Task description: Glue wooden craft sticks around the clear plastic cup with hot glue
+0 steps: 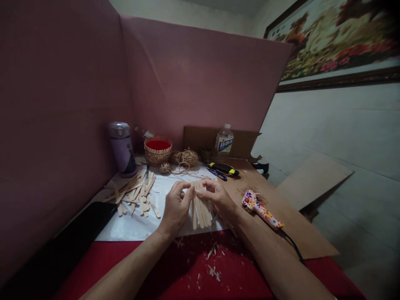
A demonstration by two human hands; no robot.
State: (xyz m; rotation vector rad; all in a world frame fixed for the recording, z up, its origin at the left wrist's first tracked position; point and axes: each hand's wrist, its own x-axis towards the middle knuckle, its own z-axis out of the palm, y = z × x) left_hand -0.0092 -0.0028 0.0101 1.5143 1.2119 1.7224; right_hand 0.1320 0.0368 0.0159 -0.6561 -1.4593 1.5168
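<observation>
Several flat wooden craft sticks (202, 210) are fanned side by side between my two hands, over the near part of a white sheet (125, 229). My left hand (178, 204) is closed, thumb and fingers pinching the upper left of the sticks. From the other side my right hand (220, 196) pinches their upper right, its fingers partly behind them. To the left lies a loose heap of more craft sticks (142, 193). A flower-patterned glue gun (262, 210) with a black cord rests on brown cardboard right of my right hand.
Behind my hands stand a purple bottle (121, 152), a stick-edged bowl with red inside (158, 156), coiled twine (186, 158) and a clear plastic bottle (224, 139). A yellow-black tool (224, 168) and a blue cutter (217, 174) lie nearby. Wood splinters (214, 271) litter the red cloth.
</observation>
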